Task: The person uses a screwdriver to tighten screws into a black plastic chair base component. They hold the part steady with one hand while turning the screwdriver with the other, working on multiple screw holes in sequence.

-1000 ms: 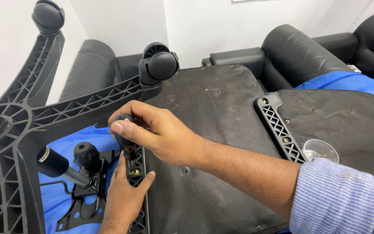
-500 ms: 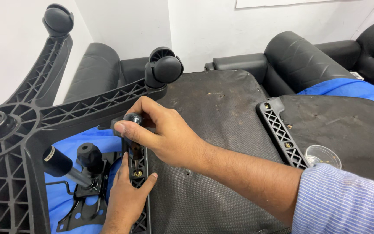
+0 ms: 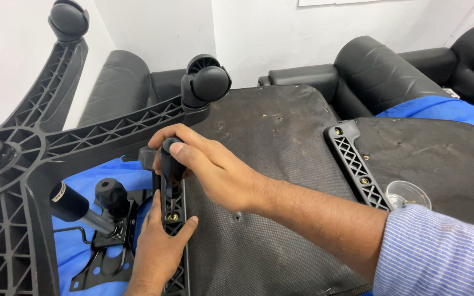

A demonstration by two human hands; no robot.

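Black ribbed chair base [image 3: 23, 164] with black castors [image 3: 207, 82]. Black lattice-patterned bracket [image 3: 172, 219] with a brass-coloured screw [image 3: 172, 217]. Dark grey speckled seat underside [image 3: 270, 164]. Bright blue sheet [image 3: 91, 175]. Blue-and-white pinstriped sleeve [image 3: 440, 252]. Glossy black sofa [image 3: 379, 71]. White wall [image 3: 259, 33].

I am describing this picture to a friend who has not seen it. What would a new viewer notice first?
First, the two hands in the middle: the right hand grips a black tool handle over a black ribbed bracket, which the left hand steadies from below. Next, the large black star-shaped chair base with its castor wheel fills the left side. A small clear cup sits at the right.
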